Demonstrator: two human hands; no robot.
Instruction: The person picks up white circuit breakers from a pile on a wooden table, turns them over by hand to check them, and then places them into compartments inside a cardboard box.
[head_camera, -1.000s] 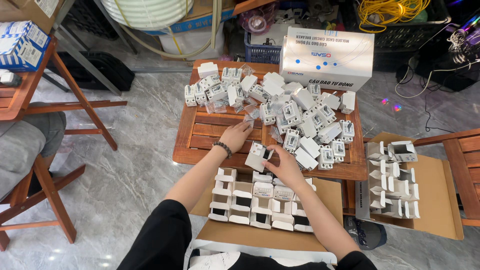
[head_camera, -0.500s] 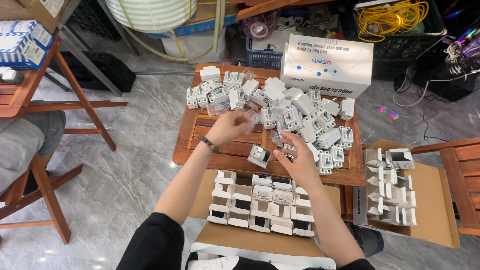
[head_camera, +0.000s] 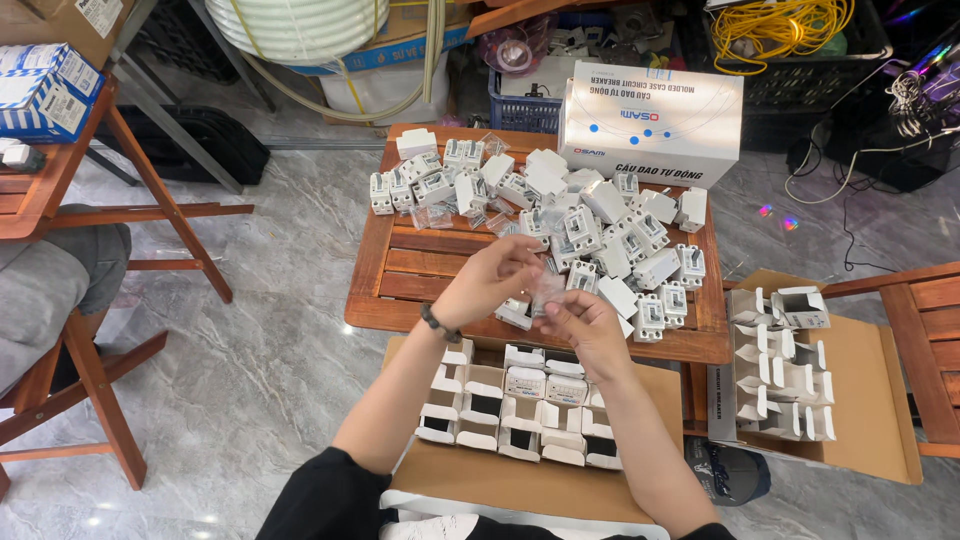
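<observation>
Change: a second ago we had a white plastic breaker near the table edge; now our left hand (head_camera: 487, 283) and right hand (head_camera: 588, 322) have lifted together, pinching a small clear plastic bag (head_camera: 547, 291).
Meaning: we judge bagging underway.
Location: above the slatted wooden table (head_camera: 415, 268), before the heap of white breakers (head_camera: 590, 225).
Axis: bag hangs roughly upright; opening unclear.

A small clear plastic bag (head_camera: 547, 290) is held up above the wooden table's near edge.
</observation>
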